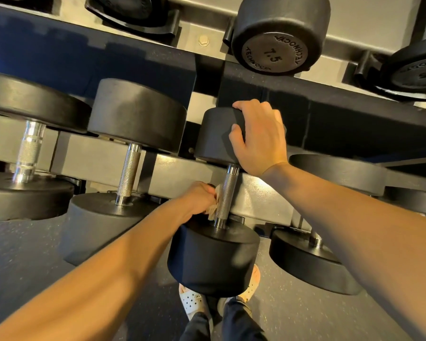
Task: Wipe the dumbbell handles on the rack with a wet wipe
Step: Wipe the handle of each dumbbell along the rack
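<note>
The left grip (pixel 199 199) is closed on a crumpled wet wipe (pixel 213 207), pinching it against the left side of a knurled dumbbell handle (pixel 228 195). That handle touches the left grip's fingertips and runs away toward the right grip (pixel 261 137), whose fingers are curled over the far head (pixel 215 134) of the same dumbbell. The near head (pixel 212 257) sits just below the left grip, overhanging the rack rail (pixel 256 200) and directly above the person's clogs (pixel 192 301).

The main risk, as I judge it, is the dumbbell rolling or tipping out of its cradle. A hard sideways rub from the left grip, or a pull from the right grip, could send the near head down toward the feet (open, perforated footwear offers little protection). The wipe contacts only one side and the lower stretch of the handle, so the side away from the left grip and the end near the right grip may get missed. The knurling could also snag and shred the wipe.

Counts:
- One wipe.
- Four dumbbells on this tier: the held one, two (pixel 129 173) (pixel 28 153) to the left of the left grip, and one (pixel 310 267) under the right forearm.
- Three dumbbell heads on the tier beyond the right grip, one marked 7.5 (pixel 278 45).
</note>
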